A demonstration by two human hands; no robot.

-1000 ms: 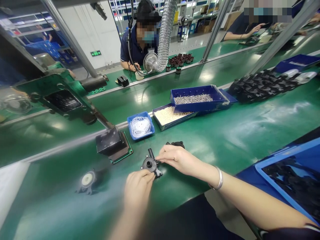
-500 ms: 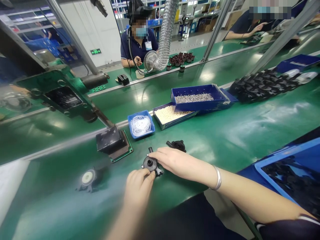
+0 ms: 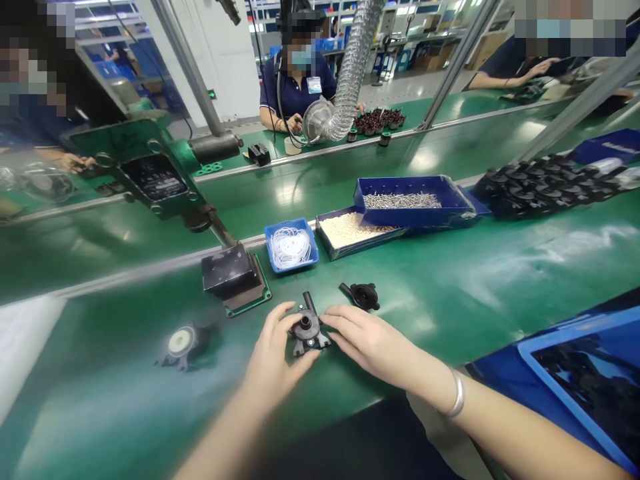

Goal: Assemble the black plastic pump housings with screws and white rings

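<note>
A small black pump housing [image 3: 306, 325] with a round hub and a spout pointing away lies on the green bench between my hands. My left hand [image 3: 275, 347] curls around its left and near sides, fingers on the rim and thumb at the near edge. Against its right side rest the fingertips of my right hand [image 3: 365, 337], close together, with a silver bracelet on the wrist. Just beyond that hand sits a black pump cover [image 3: 364, 296], hollow side up. Off to the left is another pump body [image 3: 181, 343] with a whitish disc on top.
A green press [image 3: 230, 270] stands at the left. Behind my hands are a blue tray of white rings [image 3: 291, 247], a bin of cream-coloured small parts [image 3: 345, 230] and a blue bin of metal pins [image 3: 405, 200]. At right are black parts and a blue crate [image 3: 530, 363]. Co-workers sit opposite.
My left hand has shifted from the housing's near edge to wrap its left side. My right hand has drawn back from the spout to the right side. The housing has turned slightly.
</note>
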